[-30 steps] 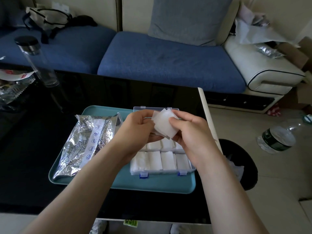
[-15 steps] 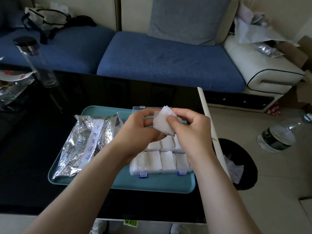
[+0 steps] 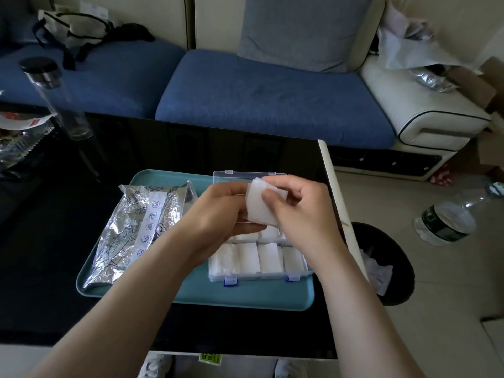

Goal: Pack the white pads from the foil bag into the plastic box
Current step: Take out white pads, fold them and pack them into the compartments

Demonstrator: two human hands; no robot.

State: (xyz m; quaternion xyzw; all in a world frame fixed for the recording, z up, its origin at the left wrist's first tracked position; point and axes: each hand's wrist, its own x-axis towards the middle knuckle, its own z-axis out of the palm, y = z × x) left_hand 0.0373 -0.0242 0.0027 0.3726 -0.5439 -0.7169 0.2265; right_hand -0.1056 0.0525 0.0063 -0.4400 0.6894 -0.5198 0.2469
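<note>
A white pad (image 3: 259,208) is held above the clear plastic box (image 3: 257,276). My left hand (image 3: 218,214) grips the pad's left edge, and my right hand (image 3: 300,211) pinches it from the right with the thumb on its face. Several white pads (image 3: 249,257) fill the box's front row, and more lie behind them under my hands. The box's lid (image 3: 231,177) stands open at the back. The silver foil bag (image 3: 136,230) lies on the left part of the teal tray (image 3: 245,296).
The tray sits on a black glass table (image 3: 41,268) whose right edge (image 3: 331,181) runs close to my right hand. A tall glass bottle (image 3: 54,99) stands far left. A black bin (image 3: 387,263) and a water bottle (image 3: 447,219) are on the floor at right. A blue sofa (image 3: 267,94) is behind.
Both hands have kept hold of the pad and worked it between the fingers. My right thumb has slid onto the pad's face, and the pad looks folded smaller.
</note>
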